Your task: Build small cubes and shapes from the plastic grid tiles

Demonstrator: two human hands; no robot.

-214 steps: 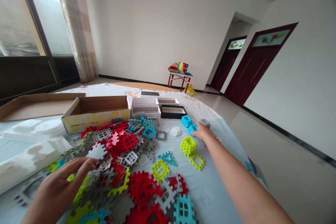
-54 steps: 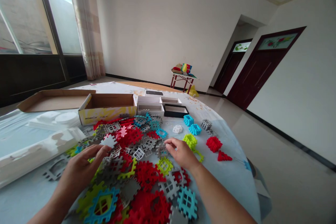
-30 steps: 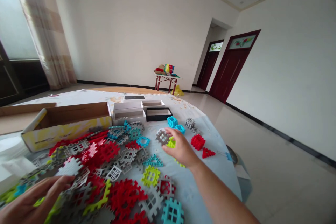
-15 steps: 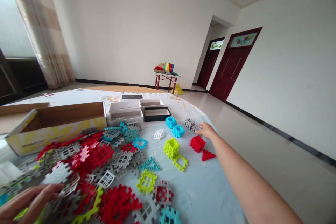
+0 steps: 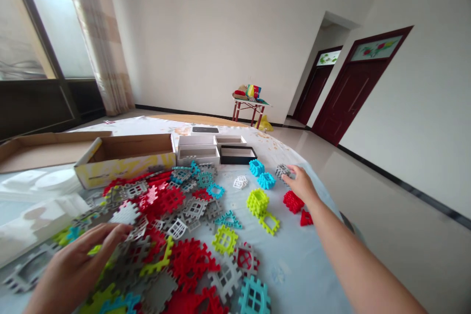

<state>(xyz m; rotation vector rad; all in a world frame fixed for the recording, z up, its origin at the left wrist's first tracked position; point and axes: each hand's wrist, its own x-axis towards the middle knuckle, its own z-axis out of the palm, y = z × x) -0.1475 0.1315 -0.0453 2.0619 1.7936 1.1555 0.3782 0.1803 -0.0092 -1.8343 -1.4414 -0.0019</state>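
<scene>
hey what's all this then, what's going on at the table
A person is handling plastic interlocking pieces. Their right hand has its fingers at a grey stack; whether it grips a piece is unclear. The left hand is at the near left of a mixed pile. To the pile's right stand two blue stacks, a lime stack and a red stack. An open cardboard box sits behind the pile.

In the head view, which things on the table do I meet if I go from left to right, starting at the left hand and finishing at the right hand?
Left hand → white window piece → small white pieces → front blue stack → gray stack → right hand.
</scene>
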